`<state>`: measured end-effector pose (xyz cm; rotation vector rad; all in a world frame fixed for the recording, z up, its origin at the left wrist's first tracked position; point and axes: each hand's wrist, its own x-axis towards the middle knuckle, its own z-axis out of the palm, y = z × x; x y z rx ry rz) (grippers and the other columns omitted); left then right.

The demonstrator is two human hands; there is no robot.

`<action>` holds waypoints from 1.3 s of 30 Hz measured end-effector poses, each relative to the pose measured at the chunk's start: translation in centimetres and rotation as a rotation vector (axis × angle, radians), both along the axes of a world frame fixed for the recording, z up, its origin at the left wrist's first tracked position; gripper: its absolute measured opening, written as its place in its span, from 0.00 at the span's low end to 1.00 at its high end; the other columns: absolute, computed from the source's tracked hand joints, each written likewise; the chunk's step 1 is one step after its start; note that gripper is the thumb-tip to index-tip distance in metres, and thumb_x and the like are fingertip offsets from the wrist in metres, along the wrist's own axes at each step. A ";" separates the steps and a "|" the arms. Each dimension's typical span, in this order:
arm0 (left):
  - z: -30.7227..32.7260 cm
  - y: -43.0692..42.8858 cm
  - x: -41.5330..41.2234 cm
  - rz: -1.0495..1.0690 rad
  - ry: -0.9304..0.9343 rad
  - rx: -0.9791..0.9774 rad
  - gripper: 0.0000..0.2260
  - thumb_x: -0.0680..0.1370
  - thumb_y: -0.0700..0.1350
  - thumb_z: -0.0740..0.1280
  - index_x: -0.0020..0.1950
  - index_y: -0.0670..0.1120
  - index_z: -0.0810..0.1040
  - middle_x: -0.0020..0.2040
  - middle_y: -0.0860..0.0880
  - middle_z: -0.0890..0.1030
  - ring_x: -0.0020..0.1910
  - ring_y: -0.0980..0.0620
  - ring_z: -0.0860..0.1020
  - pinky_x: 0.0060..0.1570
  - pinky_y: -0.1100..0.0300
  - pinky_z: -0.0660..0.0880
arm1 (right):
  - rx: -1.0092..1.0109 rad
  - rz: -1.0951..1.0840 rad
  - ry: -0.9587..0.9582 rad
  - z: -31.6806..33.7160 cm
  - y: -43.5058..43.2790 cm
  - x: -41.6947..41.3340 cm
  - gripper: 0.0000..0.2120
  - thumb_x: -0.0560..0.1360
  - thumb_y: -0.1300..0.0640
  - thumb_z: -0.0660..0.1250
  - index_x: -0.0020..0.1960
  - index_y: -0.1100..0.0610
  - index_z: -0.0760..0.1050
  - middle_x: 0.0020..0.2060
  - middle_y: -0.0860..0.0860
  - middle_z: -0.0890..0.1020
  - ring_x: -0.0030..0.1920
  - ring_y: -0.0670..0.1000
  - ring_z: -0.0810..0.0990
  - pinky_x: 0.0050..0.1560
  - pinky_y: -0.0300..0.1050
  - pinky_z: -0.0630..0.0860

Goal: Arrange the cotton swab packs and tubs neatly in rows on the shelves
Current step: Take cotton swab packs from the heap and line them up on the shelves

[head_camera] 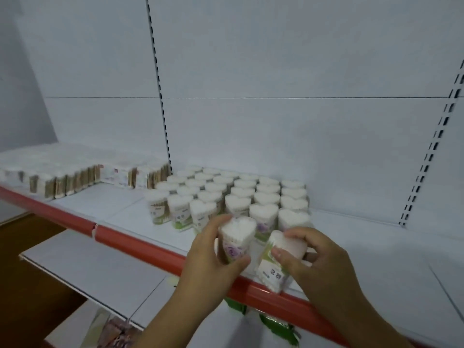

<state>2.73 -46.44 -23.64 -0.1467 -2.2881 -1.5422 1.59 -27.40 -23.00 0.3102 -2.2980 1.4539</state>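
The left hand [211, 254] and right hand [324, 262] are bare, like both forearms as far as they show; the fingernails look short and plain, though blurred.

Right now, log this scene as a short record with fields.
left hand: grips upright tub
right hand: grips tilted tub, its lower end at the red edge
tub rows: heart-shaped, standing behind the hands
packs: rowed at far left
shelf: white, bare at the front left
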 end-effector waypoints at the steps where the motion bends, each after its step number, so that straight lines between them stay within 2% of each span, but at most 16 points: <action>1: 0.1 -0.6 -0.7 0.031 0.045 -0.129 0.28 0.70 0.45 0.77 0.62 0.64 0.68 0.62 0.64 0.71 0.58 0.64 0.72 0.57 0.65 0.73 | 0.054 -0.043 0.057 -0.2 -0.6 -0.5 0.13 0.64 0.51 0.78 0.44 0.40 0.77 0.45 0.33 0.80 0.48 0.43 0.81 0.47 0.47 0.80; 3: -0.1 -1.5 -2.4 0.046 0.130 -0.295 0.31 0.70 0.48 0.76 0.67 0.62 0.67 0.65 0.61 0.64 0.63 0.61 0.68 0.62 0.65 0.69 | 0.148 -0.098 0.163 -0.6 -1.4 -1.3 0.14 0.64 0.47 0.77 0.47 0.42 0.77 0.50 0.35 0.79 0.53 0.41 0.78 0.52 0.46 0.78; 5: -0.1 -1.8 -3.6 0.049 0.179 -0.464 0.32 0.69 0.51 0.76 0.70 0.58 0.67 0.65 0.59 0.65 0.62 0.59 0.68 0.59 0.67 0.66 | 0.269 -0.131 0.216 -1.2 -2.0 -1.9 0.16 0.65 0.41 0.74 0.50 0.45 0.79 0.55 0.38 0.75 0.55 0.40 0.75 0.53 0.42 0.76; 8: 0.2 -2.1 -5.2 0.139 0.325 -0.784 0.35 0.59 0.57 0.80 0.62 0.51 0.74 0.57 0.52 0.78 0.59 0.50 0.74 0.57 0.55 0.68 | 0.386 -0.149 0.282 -2.1 -2.6 -2.0 0.18 0.67 0.39 0.66 0.53 0.45 0.79 0.53 0.40 0.73 0.51 0.39 0.74 0.46 0.36 0.76; 11: 1.1 -2.4 -6.5 0.213 0.331 -0.937 0.32 0.54 0.60 0.81 0.54 0.49 0.79 0.52 0.50 0.82 0.57 0.45 0.77 0.54 0.49 0.63 | 0.409 -0.168 0.367 -2.5 -2.7 -1.9 0.16 0.69 0.44 0.65 0.56 0.43 0.76 0.53 0.41 0.74 0.51 0.39 0.75 0.46 0.32 0.74; 13: 1.7 -2.6 -6.8 0.212 0.265 -1.029 0.31 0.56 0.61 0.80 0.53 0.48 0.80 0.57 0.49 0.82 0.62 0.45 0.77 0.58 0.45 0.60 | 0.464 -0.205 0.433 -2.6 -2.9 -2.0 0.18 0.68 0.48 0.64 0.56 0.47 0.78 0.53 0.45 0.77 0.52 0.44 0.75 0.48 0.37 0.75; 15: 1.7 -2.8 -7.5 0.200 0.205 -1.104 0.31 0.61 0.63 0.76 0.59 0.49 0.78 0.66 0.51 0.77 0.70 0.47 0.70 0.66 0.42 0.55 | 0.527 -0.260 0.494 -2.7 -3.0 -2.3 0.19 0.66 0.50 0.64 0.55 0.52 0.80 0.51 0.48 0.79 0.52 0.48 0.75 0.49 0.43 0.74; 18: 1.5 -3.2 -8.3 0.126 0.230 -1.157 0.33 0.55 0.62 0.80 0.54 0.47 0.81 0.59 0.50 0.82 0.64 0.47 0.76 0.63 0.34 0.67 | 0.536 -0.322 0.500 -2.9 -3.3 -2.4 0.17 0.67 0.46 0.65 0.53 0.51 0.78 0.49 0.46 0.80 0.51 0.48 0.74 0.48 0.45 0.74; 20: 1.2 -3.5 -8.8 0.097 0.282 -1.187 0.35 0.50 0.60 0.81 0.53 0.47 0.82 0.54 0.49 0.84 0.59 0.45 0.80 0.58 0.31 0.69 | 0.535 -0.341 0.497 -3.0 -3.3 -2.6 0.16 0.67 0.44 0.65 0.51 0.50 0.76 0.48 0.44 0.80 0.50 0.47 0.75 0.48 0.43 0.72; 22: 1.4 -3.5 -9.0 0.069 0.291 -1.202 0.38 0.52 0.62 0.81 0.58 0.47 0.81 0.56 0.49 0.83 0.60 0.44 0.80 0.58 0.29 0.69 | 0.590 -0.356 0.513 -3.0 -3.3 -2.9 0.15 0.67 0.43 0.66 0.49 0.50 0.78 0.50 0.45 0.81 0.52 0.48 0.76 0.50 0.43 0.71; 23: 1.6 -3.4 -8.9 0.051 0.261 -1.230 0.39 0.56 0.64 0.79 0.63 0.47 0.79 0.61 0.48 0.81 0.64 0.44 0.77 0.62 0.29 0.65 | 0.614 -0.368 0.522 -2.9 -3.3 -3.0 0.15 0.66 0.44 0.68 0.48 0.51 0.79 0.53 0.46 0.81 0.54 0.49 0.75 0.51 0.43 0.70; 25: 2.2 -3.1 -8.5 -0.017 0.166 -1.269 0.38 0.70 0.65 0.69 0.75 0.50 0.64 0.76 0.51 0.65 0.77 0.48 0.58 0.72 0.32 0.47 | 0.640 -0.397 0.527 -2.8 -3.3 -3.3 0.15 0.63 0.45 0.72 0.47 0.51 0.80 0.53 0.49 0.80 0.54 0.50 0.74 0.50 0.45 0.70; 27: 2.7 -3.3 -8.5 -0.049 0.112 -1.269 0.35 0.77 0.64 0.60 0.78 0.51 0.53 0.79 0.54 0.53 0.79 0.52 0.46 0.73 0.38 0.35 | 0.657 -0.413 0.522 -2.9 -3.2 -3.3 0.15 0.63 0.45 0.72 0.46 0.52 0.80 0.50 0.49 0.80 0.51 0.51 0.76 0.47 0.45 0.71; 34: 3.4 -4.2 -8.5 -0.106 0.072 -1.279 0.28 0.80 0.57 0.59 0.77 0.51 0.54 0.79 0.54 0.54 0.78 0.53 0.47 0.72 0.37 0.35 | 0.707 -0.396 0.501 -2.7 -3.5 -3.6 0.14 0.70 0.46 0.63 0.47 0.53 0.81 0.46 0.47 0.81 0.47 0.51 0.78 0.45 0.46 0.72; 37: 3.7 -4.2 -8.6 -0.098 0.033 -1.257 0.28 0.80 0.51 0.60 0.77 0.49 0.54 0.77 0.53 0.60 0.78 0.53 0.49 0.72 0.37 0.35 | 0.742 -0.403 0.475 -2.5 -3.6 -4.1 0.13 0.69 0.48 0.65 0.48 0.53 0.82 0.45 0.47 0.81 0.46 0.51 0.78 0.44 0.46 0.72; 39: 4.1 -4.1 -8.4 -0.110 0.006 -1.291 0.29 0.80 0.51 0.58 0.78 0.49 0.51 0.79 0.51 0.54 0.78 0.52 0.45 0.72 0.36 0.35 | 0.778 -0.399 0.438 -2.2 -3.6 -4.3 0.13 0.67 0.48 0.68 0.48 0.52 0.82 0.45 0.48 0.81 0.45 0.52 0.79 0.43 0.47 0.72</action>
